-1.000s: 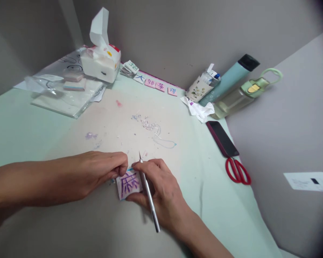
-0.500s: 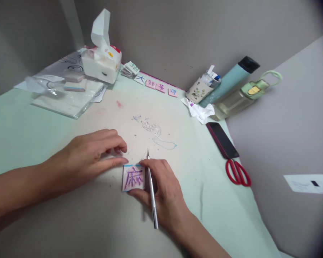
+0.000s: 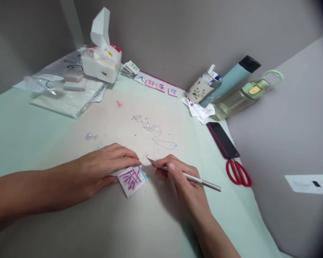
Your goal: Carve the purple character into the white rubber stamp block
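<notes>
A small square carving block [image 3: 132, 181], like a rubber stamp blank, has a purple character on its face and a blue strip along one edge. My left hand [image 3: 104, 171] is closed on it, fingers over its upper side and thumb at the left, and the block sits turned at a slant. In my right hand [image 3: 184, 179] is a slim silver craft knife [image 3: 204, 183], held like a pen. Its blade tip points left, just above and right of the block and apart from it.
Shavings [image 3: 150, 125] lie beyond my hands. Lettered tiles [image 3: 160, 87] line the back edge beside a tissue pack [image 3: 101, 64]. To the right are a pen cup [image 3: 200, 89], bottles [image 3: 231, 104], a phone [image 3: 223, 139] and red scissors [image 3: 238, 173]. Bagged sheets [image 3: 70, 104] lie at left.
My left hand has moved right and down and taken hold of the block, which is now rotated. My right hand has let go of it, moved right and swung the knife into a pen grip.
</notes>
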The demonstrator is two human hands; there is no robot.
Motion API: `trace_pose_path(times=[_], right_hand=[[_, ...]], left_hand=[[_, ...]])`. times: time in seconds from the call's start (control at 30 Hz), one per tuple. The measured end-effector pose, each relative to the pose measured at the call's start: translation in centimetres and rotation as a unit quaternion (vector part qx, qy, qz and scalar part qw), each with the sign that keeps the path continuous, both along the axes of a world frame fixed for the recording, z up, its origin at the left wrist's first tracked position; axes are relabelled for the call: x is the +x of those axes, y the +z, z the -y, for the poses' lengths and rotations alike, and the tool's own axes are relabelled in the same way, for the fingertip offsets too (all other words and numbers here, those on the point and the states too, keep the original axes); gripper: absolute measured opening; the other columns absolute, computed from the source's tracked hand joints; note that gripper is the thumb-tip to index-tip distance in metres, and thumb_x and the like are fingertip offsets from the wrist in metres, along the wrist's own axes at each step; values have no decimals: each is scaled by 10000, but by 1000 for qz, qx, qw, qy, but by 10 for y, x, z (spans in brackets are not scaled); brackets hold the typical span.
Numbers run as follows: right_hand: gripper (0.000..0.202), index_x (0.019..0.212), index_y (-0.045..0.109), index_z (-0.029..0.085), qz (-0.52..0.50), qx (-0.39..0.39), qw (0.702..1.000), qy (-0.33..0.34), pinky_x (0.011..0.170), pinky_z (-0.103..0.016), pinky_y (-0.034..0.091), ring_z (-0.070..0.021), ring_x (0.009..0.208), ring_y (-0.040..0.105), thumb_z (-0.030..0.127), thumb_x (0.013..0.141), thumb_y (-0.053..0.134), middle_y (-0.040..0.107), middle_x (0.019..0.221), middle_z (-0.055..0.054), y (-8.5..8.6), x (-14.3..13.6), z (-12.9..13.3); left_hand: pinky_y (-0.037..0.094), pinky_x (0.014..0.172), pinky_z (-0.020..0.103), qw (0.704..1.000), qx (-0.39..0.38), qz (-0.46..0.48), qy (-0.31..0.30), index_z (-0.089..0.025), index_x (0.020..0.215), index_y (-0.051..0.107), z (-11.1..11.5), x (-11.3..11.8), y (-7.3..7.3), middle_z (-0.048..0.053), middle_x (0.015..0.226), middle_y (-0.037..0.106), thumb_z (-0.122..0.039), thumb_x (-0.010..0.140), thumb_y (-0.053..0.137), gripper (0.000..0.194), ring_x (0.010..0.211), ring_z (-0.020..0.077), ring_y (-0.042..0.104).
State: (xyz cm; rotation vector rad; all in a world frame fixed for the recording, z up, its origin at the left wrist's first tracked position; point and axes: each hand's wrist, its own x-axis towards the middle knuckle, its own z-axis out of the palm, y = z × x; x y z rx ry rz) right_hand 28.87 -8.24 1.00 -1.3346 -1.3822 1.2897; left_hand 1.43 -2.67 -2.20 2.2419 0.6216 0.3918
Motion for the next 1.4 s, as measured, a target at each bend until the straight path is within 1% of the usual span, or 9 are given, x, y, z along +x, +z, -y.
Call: trace_pose_path(times=[0.1,0.2,0.27,0.47,0.63,0.8,1.0,1.2,1.4], right_hand=[[144,972,773,234,-70,-57,996,5,710,-286,484,-170,753,653,376,954,763,738,797,-7,-6,-1,-2],[122,922,735,212,-83,-90,992,25,677,-269,453,-152,727,616,308,897,805,725,810,-10,-6,0,-3],[131,880,729,202,-74,-99,991,48,650,-260,421,-141,711,577,296,878,821,696,799,-5,-3,1,-3],[209,753,676,197,-45,-85,994,51,586,-240,343,-105,641,455,268,845,849,583,696,41,0,1,-5],[180,755,729,199,-30,-69,997,35,620,-254,397,-128,665,533,302,887,796,652,695,10,-2,-2,-7],[205,764,703,197,-38,-87,995,22,588,-244,375,-119,644,509,317,833,854,633,701,22,-2,-4,-5],[228,772,637,197,-9,-55,998,34,576,-246,355,-116,645,474,315,893,789,590,707,30,-7,-6,-2],[171,816,642,202,8,-67,997,44,585,-255,387,-129,668,496,293,885,770,619,759,9,-8,-8,-1],[118,815,649,201,29,-53,997,48,570,-251,369,-121,651,485,245,892,726,580,731,24,-9,-10,1]], left_hand=[[385,1154,295,1000,10,-1,21,-402,1541,406,1,1,0,-1,1509,565,-184,1032,592,584,1398,216,505],[426,1065,301,998,16,-25,62,-367,1455,474,7,9,-3,-4,1396,605,-266,838,873,742,1311,252,544],[437,1015,318,995,25,-43,86,-339,1399,515,12,14,-4,3,1333,610,-265,752,932,773,1253,272,558],[436,1047,310,995,5,-60,78,-389,1483,477,14,15,-1,9,1353,582,-138,885,702,685,1256,254,557],[431,1070,292,995,-5,-55,83,-402,1498,475,13,12,4,-5,1371,574,-157,911,579,645,1273,234,555],[453,1039,300,995,20,-60,80,-361,1488,483,14,15,4,16,1361,582,-115,846,564,692,1246,245,573],[472,1033,326,994,-3,-64,84,-380,1501,481,12,13,1,15,1370,581,-200,872,684,685,1257,272,573],[455,1066,301,995,-22,-45,83,-383,1481,489,12,13,-1,5,1382,562,-197,925,626,602,1273,244,561],[471,1038,294,995,28,-49,77,-369,1501,471,12,15,0,6,1370,585,-164,898,583,647,1242,237,585]])
